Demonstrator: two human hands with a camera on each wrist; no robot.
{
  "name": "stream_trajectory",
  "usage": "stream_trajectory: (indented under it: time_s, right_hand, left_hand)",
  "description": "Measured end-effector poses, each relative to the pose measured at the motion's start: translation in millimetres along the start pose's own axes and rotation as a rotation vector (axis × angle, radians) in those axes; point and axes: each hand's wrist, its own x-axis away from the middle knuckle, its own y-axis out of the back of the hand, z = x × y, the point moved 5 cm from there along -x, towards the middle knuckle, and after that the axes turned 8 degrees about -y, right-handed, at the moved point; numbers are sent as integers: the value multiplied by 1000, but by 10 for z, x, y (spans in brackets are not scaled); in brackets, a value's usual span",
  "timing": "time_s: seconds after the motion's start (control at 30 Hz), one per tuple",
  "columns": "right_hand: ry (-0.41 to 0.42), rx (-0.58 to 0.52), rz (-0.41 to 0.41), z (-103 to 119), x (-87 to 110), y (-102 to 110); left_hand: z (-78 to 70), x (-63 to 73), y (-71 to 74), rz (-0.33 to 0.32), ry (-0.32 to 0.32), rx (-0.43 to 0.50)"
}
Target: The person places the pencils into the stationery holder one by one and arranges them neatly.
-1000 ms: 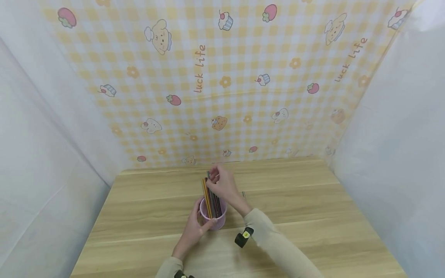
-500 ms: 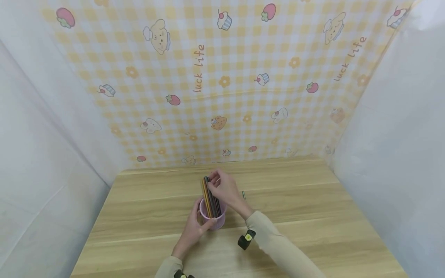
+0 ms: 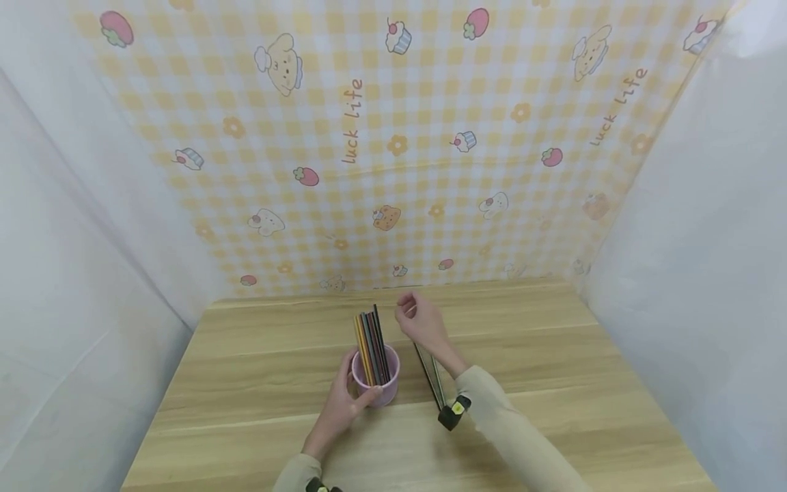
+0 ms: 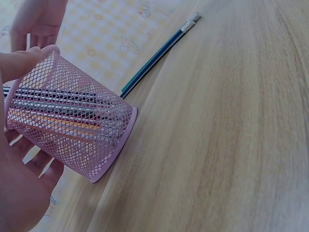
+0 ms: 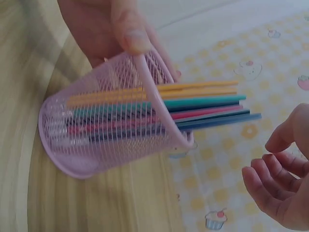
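Note:
A pink mesh pencil cup (image 3: 386, 396) stands on the table with several coloured pencils (image 3: 371, 345) upright in it, leaning slightly left. My left hand (image 3: 340, 406) holds the cup from the left, thumb at the rim and fingers round the side. In the right wrist view, yellow, green, red and dark blue pencils (image 5: 207, 102) stick out past the rim. To the right of the pencils, my right hand (image 3: 424, 324) hovers apart from them. Its fingers are loosely curled with nothing between them.
Two dark pencils (image 3: 428, 379) lie on the wooden table (image 3: 258, 369) right of the cup, partly under my right forearm; the left wrist view shows their eraser ends (image 4: 192, 22). A yellow checked sheet (image 3: 393, 171) hangs behind, with white sheets at both sides.
My right hand has let go of the pencils in the cup and moved to the right, away from them. The left hand stays on the cup. More of the two table pencils shows.

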Motion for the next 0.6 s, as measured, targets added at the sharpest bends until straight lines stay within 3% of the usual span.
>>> stream_trajectory:
  time_s: [0.17, 0.43, 0.6]
  right_hand:
    - [-20, 28, -7, -145, -27, 92]
    - [-151, 80, 43, -489, -78, 161]
    - [-227, 118, 51, -709, -73, 168]
  left_hand:
    - [10, 22, 4, -11, 11, 6]
    - [-6, 17, -4, -12, 20, 25]
    - [-48, 19, 2, 0, -30, 0]
